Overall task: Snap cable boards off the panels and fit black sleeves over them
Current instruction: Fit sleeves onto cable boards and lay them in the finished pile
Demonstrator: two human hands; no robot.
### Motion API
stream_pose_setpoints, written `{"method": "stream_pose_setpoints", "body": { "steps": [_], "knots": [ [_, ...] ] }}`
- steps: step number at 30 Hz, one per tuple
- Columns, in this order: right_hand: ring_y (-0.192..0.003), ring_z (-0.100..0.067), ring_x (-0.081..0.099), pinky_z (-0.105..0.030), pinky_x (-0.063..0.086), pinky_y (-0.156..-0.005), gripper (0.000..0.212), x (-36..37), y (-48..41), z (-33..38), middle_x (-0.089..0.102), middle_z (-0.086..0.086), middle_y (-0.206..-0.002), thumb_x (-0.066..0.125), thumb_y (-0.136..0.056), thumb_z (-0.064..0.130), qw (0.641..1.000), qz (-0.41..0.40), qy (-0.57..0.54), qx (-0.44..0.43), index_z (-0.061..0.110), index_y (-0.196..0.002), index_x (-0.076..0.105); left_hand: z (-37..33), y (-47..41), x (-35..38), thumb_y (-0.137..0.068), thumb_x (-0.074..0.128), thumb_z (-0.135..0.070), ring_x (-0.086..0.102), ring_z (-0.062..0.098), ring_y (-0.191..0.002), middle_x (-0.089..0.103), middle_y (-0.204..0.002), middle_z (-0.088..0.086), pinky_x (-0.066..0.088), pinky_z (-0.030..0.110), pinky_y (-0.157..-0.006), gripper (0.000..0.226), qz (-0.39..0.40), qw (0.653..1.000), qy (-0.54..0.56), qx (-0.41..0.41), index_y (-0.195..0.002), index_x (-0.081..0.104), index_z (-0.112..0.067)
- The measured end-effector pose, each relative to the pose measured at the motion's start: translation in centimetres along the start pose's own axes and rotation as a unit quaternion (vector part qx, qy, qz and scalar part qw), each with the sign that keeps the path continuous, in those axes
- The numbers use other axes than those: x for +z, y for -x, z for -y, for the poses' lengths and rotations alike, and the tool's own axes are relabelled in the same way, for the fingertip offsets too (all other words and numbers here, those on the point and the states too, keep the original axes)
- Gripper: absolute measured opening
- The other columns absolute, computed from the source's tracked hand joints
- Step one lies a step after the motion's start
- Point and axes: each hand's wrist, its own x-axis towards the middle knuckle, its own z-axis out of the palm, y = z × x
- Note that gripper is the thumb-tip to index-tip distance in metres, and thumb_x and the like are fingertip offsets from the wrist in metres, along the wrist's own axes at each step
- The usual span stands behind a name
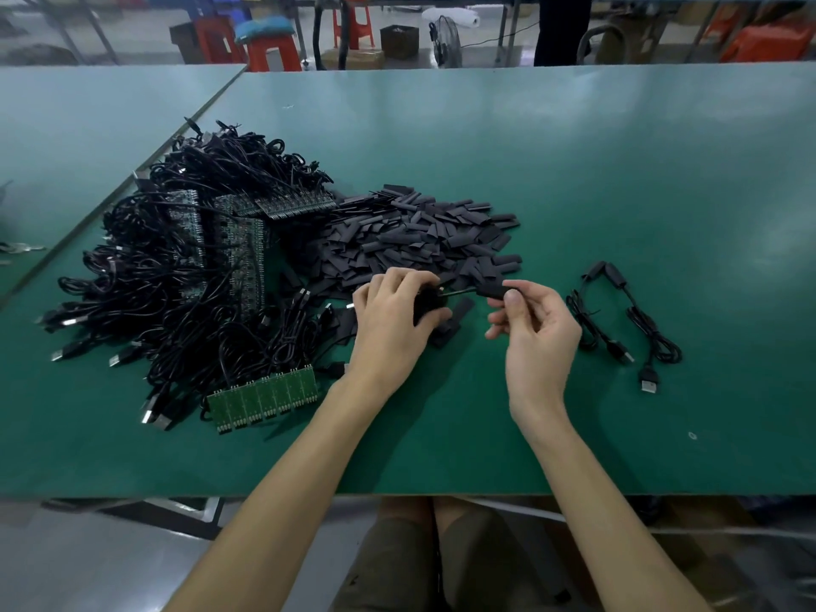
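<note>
My left hand [393, 315] grips a coiled black cable [426, 304] near the middle of the green table. A thin end of it, where the board shows only as a sliver, runs right into a black sleeve [491, 290]. My right hand [536, 329] pinches that sleeve between thumb and fingers. A green panel of cable boards [265, 395] lies at the front left with cables attached. More panels [247, 223] sit in the big cable heap [176, 276]. A pile of loose black sleeves [419, 234] lies just behind my hands.
Two sleeved cables [627, 320] with USB plugs lie to the right of my right hand. A loose sleeve [450, 324] lies under my left hand. The table's front edge [441, 494] runs close to my lap. Stools and boxes stand beyond the far edge.
</note>
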Motion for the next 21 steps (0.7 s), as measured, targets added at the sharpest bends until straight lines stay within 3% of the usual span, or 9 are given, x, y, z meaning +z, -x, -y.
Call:
{"method": "stream_pose_setpoints", "body": {
  "steps": [3,6,10,12,14,16,18,21],
  "knots": [
    [-0.07,-0.011,0.068,-0.029,0.057,-0.066,0.015,-0.1,-0.2,-0.2,0.075,0.003,-0.082,0.054,-0.105,0.009,0.999,-0.029,-0.028,0.031,0.015,-0.105,0.068,-0.2,0.0,-0.2,-0.095,0.069,-0.029,0.052,0.015,-0.115,0.064,-0.116,-0.008,0.017,0.026,-0.104,0.025,-0.008,1.0,-0.025,0.014,-0.119,0.068,-0.025],
    [-0.07,-0.014,0.068,-0.028,0.056,-0.063,0.014,0.0,-0.3,-0.1,0.076,0.0,-0.082,0.054,-0.107,0.015,0.996,-0.024,-0.06,0.062,0.01,-0.112,0.066,-0.7,-0.2,-0.9,-0.097,0.066,-0.02,0.06,0.02,-0.106,0.07,-0.108,-0.003,0.029,0.03,-0.101,0.022,-0.045,0.997,-0.049,0.037,-0.119,0.071,-0.018],
    [-0.069,-0.017,0.071,-0.025,0.055,-0.058,0.02,0.1,-0.3,0.1,0.078,-0.003,-0.087,0.048,-0.11,0.026,0.997,0.011,-0.044,0.056,0.015,-0.118,0.062,-2.5,-1.5,-2.8,-0.102,0.059,-0.026,0.059,0.017,-0.104,0.067,-0.112,-0.003,0.048,0.032,-0.09,0.027,-0.053,0.998,0.021,-0.01,-0.125,0.066,-0.012],
    [-0.068,-0.015,0.072,-0.022,0.054,-0.057,0.021,0.2,-0.3,-0.1,0.078,0.001,-0.085,0.045,-0.11,0.025,0.998,0.033,0.009,0.05,0.018,-0.119,0.063,-3.7,-2.5,-3.6,-0.105,0.055,-0.032,0.062,0.012,-0.085,0.068,-0.098,-0.006,0.05,0.032,-0.075,0.022,-0.022,0.998,0.049,-0.039,-0.11,0.068,-0.015],
    [-0.066,-0.01,0.071,-0.021,0.052,-0.058,0.021,0.5,-0.2,-0.2,0.078,0.006,-0.082,0.046,-0.109,0.02,0.993,0.08,0.078,0.036,0.017,-0.119,0.064,-4.8,-3.8,-3.9,-0.105,0.053,-0.036,0.057,0.003,-0.057,0.065,-0.07,-0.01,0.044,0.028,-0.057,0.031,0.034,0.992,0.091,-0.078,-0.084,0.064,-0.017],
    [-0.063,-0.005,0.067,-0.019,0.049,-0.061,0.017,0.9,-0.1,-0.3,0.076,0.011,-0.077,0.049,-0.107,0.018,0.977,0.146,0.154,0.012,0.017,-0.113,0.066,-6.0,-4.9,-3.7,-0.105,0.053,-0.036,0.053,0.001,-0.042,0.067,-0.06,-0.011,0.042,0.024,-0.05,0.036,0.081,0.979,0.149,-0.109,-0.077,0.065,-0.015],
    [-0.064,-0.001,0.063,-0.023,0.048,-0.065,0.012,1.1,0.1,-0.1,0.072,0.014,-0.07,0.053,-0.104,0.018,0.95,0.199,0.242,-0.012,0.022,-0.103,0.064,-7.3,-5.8,-2.9,-0.106,0.05,-0.033,0.053,0.0,-0.038,0.073,-0.066,-0.009,0.046,0.023,-0.051,0.037,0.128,0.969,0.175,-0.12,-0.084,0.069,-0.01],
    [-0.056,-0.004,0.05,-0.029,0.033,-0.054,0.022,1.0,0.3,0.0,0.054,0.014,-0.063,0.056,-0.101,0.016,0.91,0.251,0.329,-0.035,0.025,-0.082,0.049,-9.4,-6.6,-0.9,-0.104,0.049,-0.032,0.061,0.011,-0.045,0.074,-0.066,-0.003,0.051,0.024,-0.052,0.04,0.198,0.953,0.182,-0.136,-0.084,0.073,-0.008]
  ]
}}
